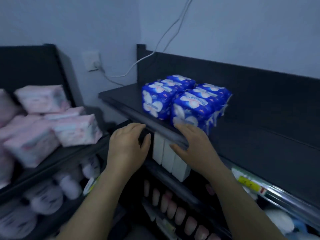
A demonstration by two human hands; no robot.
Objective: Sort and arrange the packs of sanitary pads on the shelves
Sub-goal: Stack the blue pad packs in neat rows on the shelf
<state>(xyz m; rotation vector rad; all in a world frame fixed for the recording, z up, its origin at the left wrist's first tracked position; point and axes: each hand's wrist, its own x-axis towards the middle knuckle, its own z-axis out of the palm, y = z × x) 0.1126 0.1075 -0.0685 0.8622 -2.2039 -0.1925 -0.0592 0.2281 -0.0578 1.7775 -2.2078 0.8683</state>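
Our left hand [128,146] and right hand [192,144] hung before the shelf [121,97], fingers loosely spread and holding nothing. The right fingertips were at the nearest of the blue packs [185,99], which stood in two rows on that shelf. Blur hid any contact. Pink packs [52,116] were heaped on the left rack [26,66].

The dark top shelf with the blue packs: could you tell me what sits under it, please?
White upright packs stand side by side under the dark top shelf. The right hand covers part of them; anything deeper is hidden.
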